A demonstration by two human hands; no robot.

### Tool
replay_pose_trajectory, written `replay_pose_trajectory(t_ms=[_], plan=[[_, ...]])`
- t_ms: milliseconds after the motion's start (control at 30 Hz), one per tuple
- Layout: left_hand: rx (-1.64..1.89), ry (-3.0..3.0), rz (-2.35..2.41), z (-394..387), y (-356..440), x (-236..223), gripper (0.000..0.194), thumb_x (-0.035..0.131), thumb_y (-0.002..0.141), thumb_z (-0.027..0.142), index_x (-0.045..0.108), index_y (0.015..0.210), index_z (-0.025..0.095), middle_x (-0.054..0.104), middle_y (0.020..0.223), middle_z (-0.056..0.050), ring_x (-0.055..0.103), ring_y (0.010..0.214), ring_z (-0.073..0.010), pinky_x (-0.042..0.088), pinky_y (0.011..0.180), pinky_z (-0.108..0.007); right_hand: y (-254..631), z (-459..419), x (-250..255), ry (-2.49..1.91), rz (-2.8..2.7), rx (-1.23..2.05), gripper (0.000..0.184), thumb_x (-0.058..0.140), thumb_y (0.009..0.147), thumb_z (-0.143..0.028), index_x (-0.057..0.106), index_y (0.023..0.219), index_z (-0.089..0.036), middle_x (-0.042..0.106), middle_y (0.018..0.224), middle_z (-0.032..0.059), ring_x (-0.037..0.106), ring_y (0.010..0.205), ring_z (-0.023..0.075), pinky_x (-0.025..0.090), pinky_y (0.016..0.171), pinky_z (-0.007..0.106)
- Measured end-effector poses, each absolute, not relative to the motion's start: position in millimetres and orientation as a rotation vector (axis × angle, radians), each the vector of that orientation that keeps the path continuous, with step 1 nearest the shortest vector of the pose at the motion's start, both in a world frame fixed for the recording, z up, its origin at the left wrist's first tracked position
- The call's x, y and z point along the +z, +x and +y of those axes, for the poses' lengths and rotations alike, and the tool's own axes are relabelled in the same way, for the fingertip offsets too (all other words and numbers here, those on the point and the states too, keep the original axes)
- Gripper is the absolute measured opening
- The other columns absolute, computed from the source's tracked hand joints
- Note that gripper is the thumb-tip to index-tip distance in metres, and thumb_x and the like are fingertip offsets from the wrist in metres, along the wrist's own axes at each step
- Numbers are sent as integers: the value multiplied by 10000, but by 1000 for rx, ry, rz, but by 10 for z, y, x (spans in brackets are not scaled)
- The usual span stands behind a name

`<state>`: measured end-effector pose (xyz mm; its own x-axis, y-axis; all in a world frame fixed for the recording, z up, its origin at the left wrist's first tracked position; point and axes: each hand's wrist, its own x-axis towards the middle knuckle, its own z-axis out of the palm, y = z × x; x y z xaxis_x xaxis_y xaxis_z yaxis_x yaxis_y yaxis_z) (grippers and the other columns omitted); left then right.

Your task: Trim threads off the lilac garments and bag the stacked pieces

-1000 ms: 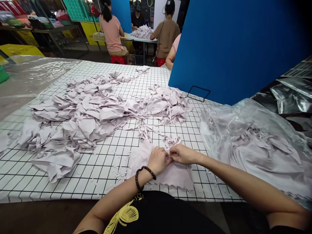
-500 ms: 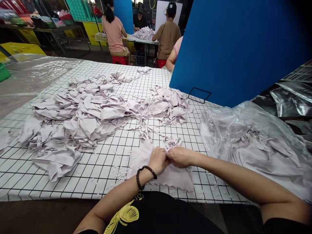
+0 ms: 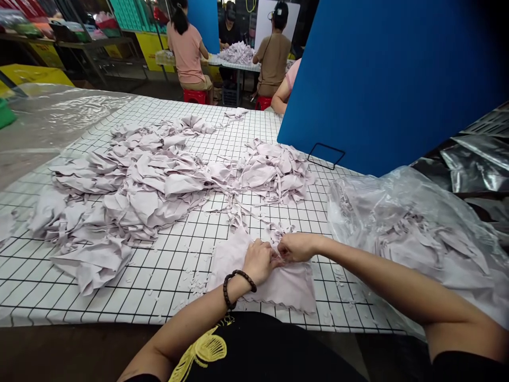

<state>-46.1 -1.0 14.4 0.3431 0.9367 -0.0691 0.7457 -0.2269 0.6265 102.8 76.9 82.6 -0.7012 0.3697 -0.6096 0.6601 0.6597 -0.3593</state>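
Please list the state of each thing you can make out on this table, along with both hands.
Left hand, curled on the cloth, grip unclear
Right hand, fingertips closed on the cloth
Pale cloth piece, spread mostly flat
Large cloth heap, crumpled
Smaller cloth heap, crumpled
Clear plastic, wrinkled, with cloth under it
Blue panel, standing at a slant
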Motion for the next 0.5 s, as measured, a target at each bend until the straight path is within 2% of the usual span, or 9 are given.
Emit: replay_pose_trajectory(t_ms=[167, 333, 500], plan=[[443, 2042, 1466, -21, -452, 143, 295, 633, 775, 500, 699, 810, 214, 642, 891, -68, 480, 931, -251, 324, 778, -354, 1201, 1138, 953, 957, 2381, -695, 150, 646, 604, -173, 714, 735, -197, 637, 661, 6, 476, 543, 118, 283, 513, 231], [502, 1982, 1491, -42, -441, 184, 306, 694, 743, 440, 599, 908, 201, 637, 909, -35, 497, 914, -233, 328, 766, -336, 1404, 1476, 839, 1429, 2643, -731, 172, 591, 658, -159, 709, 782, -184, 625, 794, 22, 537, 717, 135, 364, 615, 217], [485, 2009, 1467, -47, -435, 191, 361, 697, 755, 386, 554, 1057, 248, 627, 946, -14, 506, 914, -218, 329, 780, -333, 1477, 1418, 469, 1844, 2416, -1063, 168, 615, 714, -288, 668, 792, -148, 589, 662, -4, 513, 603, 112, 375, 552, 206]])
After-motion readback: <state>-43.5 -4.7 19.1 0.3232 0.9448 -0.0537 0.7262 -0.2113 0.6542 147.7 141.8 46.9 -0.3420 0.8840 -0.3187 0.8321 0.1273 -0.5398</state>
